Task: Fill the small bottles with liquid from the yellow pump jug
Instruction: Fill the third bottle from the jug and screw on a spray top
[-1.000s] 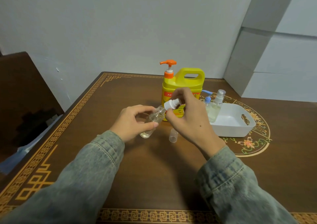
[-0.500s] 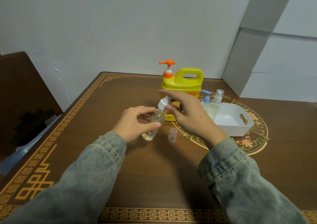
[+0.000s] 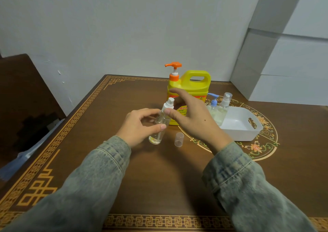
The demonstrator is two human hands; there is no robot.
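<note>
My left hand (image 3: 138,125) grips a small clear bottle (image 3: 159,125) that leans a little, with some pale liquid at its bottom. A white spray head (image 3: 169,104) sits on the bottle's neck. My right hand (image 3: 195,121) is beside the head with fingers spread and fairly straight, and the thumb tip touches the collar. The yellow pump jug (image 3: 193,88) with its orange pump (image 3: 174,66) stands just behind both hands. A loose clear cap (image 3: 178,139) stands on the table below my right hand.
A white tray (image 3: 239,132) sits right of the jug, with a blue-pump bottle (image 3: 213,107) and a clear spray bottle (image 3: 223,107) standing at its left end. The brown table (image 3: 159,178) has a dark chair at its left edge and white blocks at the far right.
The spray head went from being held away from the bottle to sitting on its neck. The bottle stood up straighter. My right hand's fingers loosened from a pinch and spread.
</note>
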